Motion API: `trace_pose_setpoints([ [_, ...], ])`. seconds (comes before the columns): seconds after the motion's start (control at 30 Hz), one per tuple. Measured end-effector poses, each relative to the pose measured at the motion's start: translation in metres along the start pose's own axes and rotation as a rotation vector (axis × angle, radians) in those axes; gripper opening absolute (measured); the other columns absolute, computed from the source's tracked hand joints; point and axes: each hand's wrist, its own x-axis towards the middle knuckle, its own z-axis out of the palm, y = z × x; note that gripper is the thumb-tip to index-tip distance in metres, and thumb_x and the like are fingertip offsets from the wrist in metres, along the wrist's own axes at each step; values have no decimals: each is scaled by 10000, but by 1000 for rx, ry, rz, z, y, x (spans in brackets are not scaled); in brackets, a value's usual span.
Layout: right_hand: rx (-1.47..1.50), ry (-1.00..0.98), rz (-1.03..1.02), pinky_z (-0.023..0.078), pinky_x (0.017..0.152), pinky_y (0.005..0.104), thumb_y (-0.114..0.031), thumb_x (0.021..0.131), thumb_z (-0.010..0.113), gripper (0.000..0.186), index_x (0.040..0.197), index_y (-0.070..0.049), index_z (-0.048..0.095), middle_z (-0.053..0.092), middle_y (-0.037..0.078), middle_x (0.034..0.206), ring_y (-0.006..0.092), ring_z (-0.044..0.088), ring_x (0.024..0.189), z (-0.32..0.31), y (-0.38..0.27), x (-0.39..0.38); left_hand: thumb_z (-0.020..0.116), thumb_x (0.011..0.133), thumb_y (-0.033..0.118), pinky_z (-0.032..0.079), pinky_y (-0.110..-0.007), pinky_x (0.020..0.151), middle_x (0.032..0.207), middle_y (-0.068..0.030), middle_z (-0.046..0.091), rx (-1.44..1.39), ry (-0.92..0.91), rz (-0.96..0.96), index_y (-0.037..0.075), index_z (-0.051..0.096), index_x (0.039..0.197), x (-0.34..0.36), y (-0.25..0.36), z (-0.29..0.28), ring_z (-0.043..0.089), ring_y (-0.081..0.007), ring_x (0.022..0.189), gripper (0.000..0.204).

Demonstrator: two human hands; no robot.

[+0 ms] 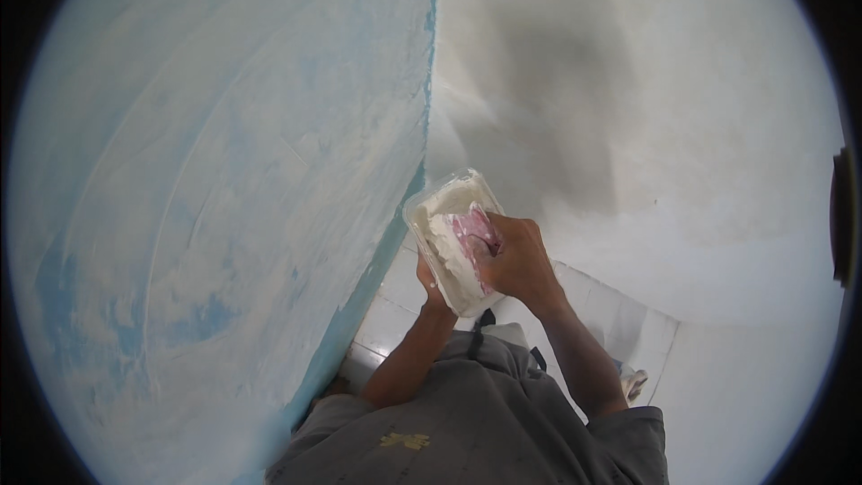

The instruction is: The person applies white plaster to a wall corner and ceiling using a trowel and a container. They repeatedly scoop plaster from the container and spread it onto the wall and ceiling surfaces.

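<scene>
A clear plastic tub (478, 305) is held tilted in front of my body, close to the corner of two walls. Thick white putty (460, 196) coats its inside. My left hand (430, 282) grips the tub from its left side and underneath; most of the fingers are hidden behind it. In my right hand (523, 256) is a pink, putty-smeared spreader (471, 232), pinched between thumb and fingers. The spreader's blade lies inside the tub, against the putty.
On the left rises a blue wall (215, 189) streaked with white putty. A bare blue strip (382, 256) runs along its lower edge. The right wall (709, 144) is white, with a grey shadow. White floor tiles (391, 305) lie below. A dark object (842, 216) stands at the right edge.
</scene>
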Motion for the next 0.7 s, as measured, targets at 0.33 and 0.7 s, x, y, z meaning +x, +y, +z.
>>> trace_pose_setpoints([
  [0.33, 51, 12, -30, 452, 558, 376, -84, 735, 693, 174, 816, 49, 615, 585, 231, 654, 366, 578, 558, 9, 0, 1, 429, 1018, 430, 477, -457, 1033, 1346, -158, 550, -68, -119, 52, 49, 433, 1428, 7, -3, 13, 575, -309, 1203, 559],
  [0.7, -33, -33, -104, 457, 578, 401, -42, 734, 686, 154, 829, 42, 598, 579, 227, 680, 417, 576, 616, -1, 0, -2, 463, 999, 436, 463, -455, 1040, 1360, -134, 547, -205, -136, 21, 77, 465, 1413, 9, -14, 15, 562, -285, 1215, 548],
])
